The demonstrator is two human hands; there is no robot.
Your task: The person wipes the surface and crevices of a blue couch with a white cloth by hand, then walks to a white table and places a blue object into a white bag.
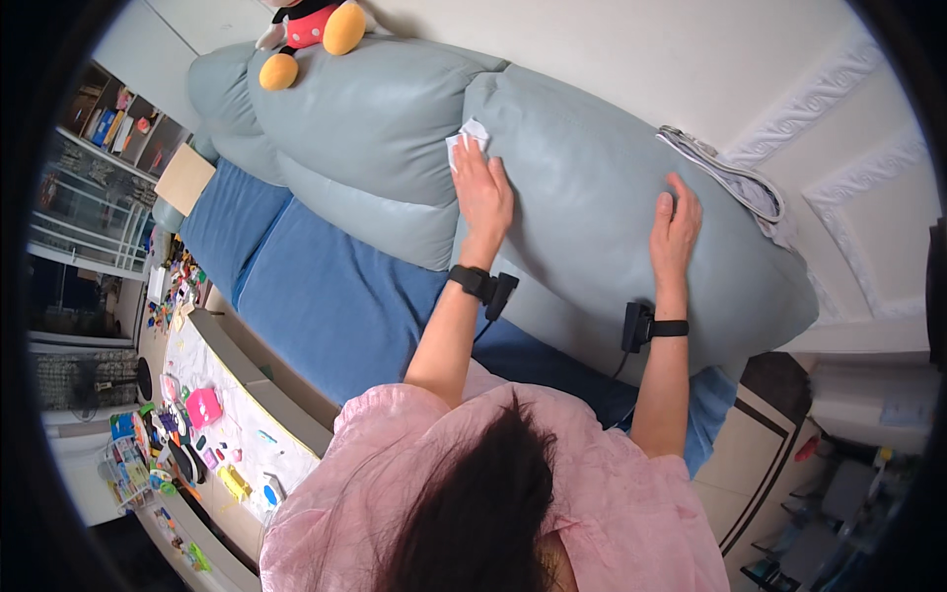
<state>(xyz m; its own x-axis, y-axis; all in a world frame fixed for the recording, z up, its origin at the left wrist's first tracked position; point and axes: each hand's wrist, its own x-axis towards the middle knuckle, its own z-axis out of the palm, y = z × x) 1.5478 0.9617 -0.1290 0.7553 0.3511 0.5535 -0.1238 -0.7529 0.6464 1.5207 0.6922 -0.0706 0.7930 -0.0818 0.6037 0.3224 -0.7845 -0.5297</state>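
Observation:
My left hand (pixel 481 197) presses a crumpled white wipe (pixel 474 129) against the grey-blue sofa backrest (pixel 572 187), at the seam between two back cushions. Its fingers lie over the wipe, and part of the wipe shows past the fingertips. Farther right, my right hand (pixel 677 225) is on the same backrest, holding nothing, with thumb and fingers apart. Each wrist wears a black strap with a small black device.
Blue covers (pixel 335 296) lie over the seat. A plush toy (pixel 312 28) sits on the backrest's far left top; a folded pale cloth item (pixel 730 173) lies at the right. Behind me to the left, a low table (pixel 222 395) carries scattered toys.

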